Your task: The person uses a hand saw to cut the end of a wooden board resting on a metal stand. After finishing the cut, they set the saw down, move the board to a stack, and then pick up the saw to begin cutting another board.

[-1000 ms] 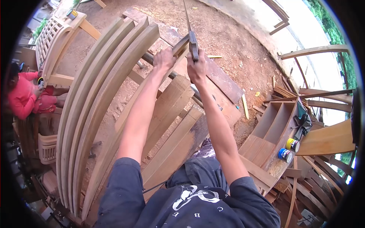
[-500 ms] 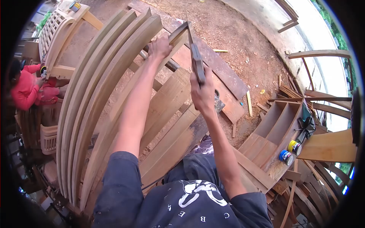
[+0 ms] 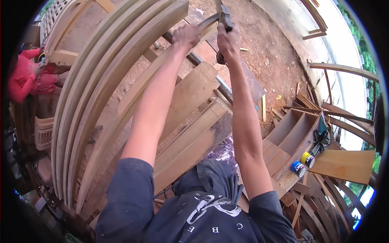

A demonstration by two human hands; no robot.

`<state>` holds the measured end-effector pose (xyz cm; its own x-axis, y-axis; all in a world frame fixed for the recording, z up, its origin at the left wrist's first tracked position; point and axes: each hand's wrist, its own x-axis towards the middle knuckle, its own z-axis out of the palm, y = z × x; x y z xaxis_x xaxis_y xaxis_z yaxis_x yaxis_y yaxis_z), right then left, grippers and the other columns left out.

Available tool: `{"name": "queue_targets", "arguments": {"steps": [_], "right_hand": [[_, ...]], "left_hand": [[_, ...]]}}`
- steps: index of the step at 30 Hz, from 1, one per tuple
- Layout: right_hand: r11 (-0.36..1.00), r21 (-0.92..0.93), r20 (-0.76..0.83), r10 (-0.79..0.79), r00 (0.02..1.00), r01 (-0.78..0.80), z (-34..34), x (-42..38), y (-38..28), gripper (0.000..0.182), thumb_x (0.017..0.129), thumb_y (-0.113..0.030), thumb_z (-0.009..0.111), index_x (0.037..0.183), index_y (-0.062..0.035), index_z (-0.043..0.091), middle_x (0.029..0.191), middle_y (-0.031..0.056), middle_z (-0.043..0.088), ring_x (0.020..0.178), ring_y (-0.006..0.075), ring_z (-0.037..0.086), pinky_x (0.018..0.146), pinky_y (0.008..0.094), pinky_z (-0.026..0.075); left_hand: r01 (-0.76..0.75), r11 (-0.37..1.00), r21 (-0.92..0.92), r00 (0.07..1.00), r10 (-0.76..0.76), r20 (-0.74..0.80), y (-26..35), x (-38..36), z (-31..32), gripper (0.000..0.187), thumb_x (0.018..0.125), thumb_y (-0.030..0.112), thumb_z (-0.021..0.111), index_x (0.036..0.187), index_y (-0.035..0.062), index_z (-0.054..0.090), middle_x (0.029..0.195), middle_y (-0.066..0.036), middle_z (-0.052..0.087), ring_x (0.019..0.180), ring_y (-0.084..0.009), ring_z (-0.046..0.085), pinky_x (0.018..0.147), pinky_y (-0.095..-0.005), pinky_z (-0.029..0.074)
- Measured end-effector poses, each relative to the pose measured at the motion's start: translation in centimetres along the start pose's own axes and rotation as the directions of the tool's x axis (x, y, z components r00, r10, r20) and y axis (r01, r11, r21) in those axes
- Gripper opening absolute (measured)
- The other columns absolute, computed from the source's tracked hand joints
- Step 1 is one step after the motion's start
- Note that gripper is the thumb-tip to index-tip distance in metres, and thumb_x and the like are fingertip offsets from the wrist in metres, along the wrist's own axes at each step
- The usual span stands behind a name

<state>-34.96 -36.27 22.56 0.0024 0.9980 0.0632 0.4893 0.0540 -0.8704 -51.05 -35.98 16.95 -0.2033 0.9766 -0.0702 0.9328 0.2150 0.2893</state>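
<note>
My left hand [image 3: 187, 36] is closed on the far end of a long curved wooden piece [image 3: 142, 83], beside a thin dark strip [image 3: 208, 20]. To its right, my right hand [image 3: 229, 43] is wrapped round the handle of a handsaw [image 3: 225, 18], whose blade points away past the end of the piece. Most of the blade is cut off by the top of the view. Several curved beams [image 3: 117, 52] stand side by side to the left. Flat boards [image 3: 190, 97] lie below my hands.
A metal pipe [image 3: 224, 90] runs under the boards. Right are a wooden compartment box [image 3: 289, 129], a blue can [image 3: 298, 168] and a yellow can [image 3: 308, 159]. A person in red [image 3: 30, 77] works at far left by a curved wooden frame [image 3: 65, 24].
The view has shifted. My right hand and the saw have moved forward and away from my body, and the saw handle is now closer to the wood's end. My left hand still grips there.
</note>
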Motion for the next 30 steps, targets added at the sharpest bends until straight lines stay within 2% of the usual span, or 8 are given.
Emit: {"name": "queue_targets", "arguments": {"steps": [5, 8, 16, 21, 23, 26, 29, 30], "right_hand": [[0.947, 0.237, 0.093, 0.201, 0.975, -0.218, -8.4, -20.4, -0.1, 0.037, 0.098, -0.016, 0.061, 0.131, 0.0002, 0.054, 0.104, 0.0116, 0.064, 0.092, 0.0201, 0.063, 0.084, 0.0353, 0.050], [0.943, 0.209, 0.101, 0.244, 0.965, -0.260, -12.6, -29.9, -0.6, 0.039, 0.097, -0.008, 0.056, 0.135, 0.0005, 0.052, 0.113, 0.0130, 0.063, 0.106, 0.0194, 0.061, 0.098, 0.0332, 0.047], [1.000, 0.016, -0.026, -0.011, 1.000, 0.011, 0.8, -1.6, 3.3, 0.044, 0.096, -0.035, 0.061, 0.117, 0.0034, 0.057, 0.091, 0.0254, 0.067, 0.084, 0.0373, 0.067, 0.081, 0.0469, 0.051], [0.998, 0.009, -0.022, 0.067, 0.997, -0.067, -3.4, -9.6, -1.8, 0.039, 0.098, -0.030, 0.060, 0.119, 0.0023, 0.055, 0.093, 0.0253, 0.067, 0.083, 0.0386, 0.066, 0.079, 0.0463, 0.051], [0.945, 0.119, 0.101, 0.293, 0.951, -0.304, -8.1, -19.0, -2.5, 0.036, 0.098, -0.019, 0.062, 0.128, 0.0001, 0.055, 0.102, 0.0154, 0.067, 0.095, 0.0236, 0.066, 0.086, 0.0393, 0.051], [0.959, 0.168, 0.066, 0.219, 0.974, -0.227, -11.7, -28.1, -1.5, 0.038, 0.099, -0.016, 0.059, 0.134, -0.0006, 0.054, 0.110, 0.0130, 0.064, 0.101, 0.0172, 0.062, 0.093, 0.0340, 0.050], [0.952, 0.178, 0.071, 0.238, 0.969, -0.247, -7.6, -22.2, 0.5, 0.036, 0.098, -0.016, 0.060, 0.131, -0.0008, 0.055, 0.110, 0.0127, 0.064, 0.099, 0.0184, 0.063, 0.090, 0.0364, 0.051], [0.996, 0.082, 0.001, 0.034, 0.999, -0.034, -4.7, -17.2, 2.6, 0.034, 0.098, -0.017, 0.060, 0.127, -0.0009, 0.055, 0.105, 0.0142, 0.065, 0.093, 0.0211, 0.064, 0.083, 0.0380, 0.051]], "left_hand": [[0.021, 0.998, -0.052, 0.997, -0.017, 0.072, 0.0, 0.2, -0.4, 0.042, 0.089, 0.038, 0.071, 0.116, 0.0064, 0.067, 0.114, -0.023, 0.072, 0.111, -0.0399, 0.069, 0.097, -0.0512, 0.055], [0.049, 0.996, -0.069, 0.988, -0.038, 0.150, -0.2, 1.0, 0.5, 0.042, 0.090, 0.038, 0.072, 0.118, 0.0069, 0.068, 0.115, -0.022, 0.072, 0.111, -0.0398, 0.069, 0.098, -0.0502, 0.055], [-0.003, 0.998, -0.058, 1.000, 0.003, 0.004, 0.1, 0.0, 0.6, 0.030, 0.092, 0.029, 0.067, 0.110, 0.0059, 0.072, 0.111, -0.021, 0.074, 0.105, -0.0391, 0.072, 0.094, -0.0505, 0.057], [-0.060, 0.997, -0.038, 0.997, 0.058, -0.056, -0.2, 0.1, -0.2, 0.025, 0.091, 0.024, 0.063, 0.102, 0.0051, 0.075, 0.103, -0.020, 0.075, 0.097, -0.0359, 0.075, 0.086, -0.0501, 0.060], [-0.031, 0.998, -0.051, 0.999, 0.033, 0.024, -0.1, 0.4, -0.3, 0.032, 0.090, 0.030, 0.068, 0.108, 0.0042, 0.072, 0.109, -0.022, 0.074, 0.103, -0.0386, 0.072, 0.092, -0.0500, 0.057], [0.009, 0.995, -0.095, 0.992, 0.003, 0.129, -0.2, 0.4, 0.1, 0.042, 0.088, 0.036, 0.073, 0.113, 0.0024, 0.069, 0.116, -0.022, 0.072, 0.110, -0.0408, 0.070, 0.097, -0.0502, 0.055], [0.025, 0.995, -0.100, 0.998, -0.018, 0.064, -0.5, 0.7, 0.0, 0.042, 0.089, 0.036, 0.073, 0.113, 0.0028, 0.069, 0.112, -0.022, 0.073, 0.107, -0.0407, 0.071, 0.095, -0.0500, 0.056], [0.015, 0.995, -0.096, 0.999, -0.011, 0.045, -0.7, 0.9, 0.7, 0.042, 0.089, 0.037, 0.073, 0.113, 0.0028, 0.069, 0.111, -0.022, 0.074, 0.106, -0.0407, 0.071, 0.095, -0.0493, 0.056]]}}
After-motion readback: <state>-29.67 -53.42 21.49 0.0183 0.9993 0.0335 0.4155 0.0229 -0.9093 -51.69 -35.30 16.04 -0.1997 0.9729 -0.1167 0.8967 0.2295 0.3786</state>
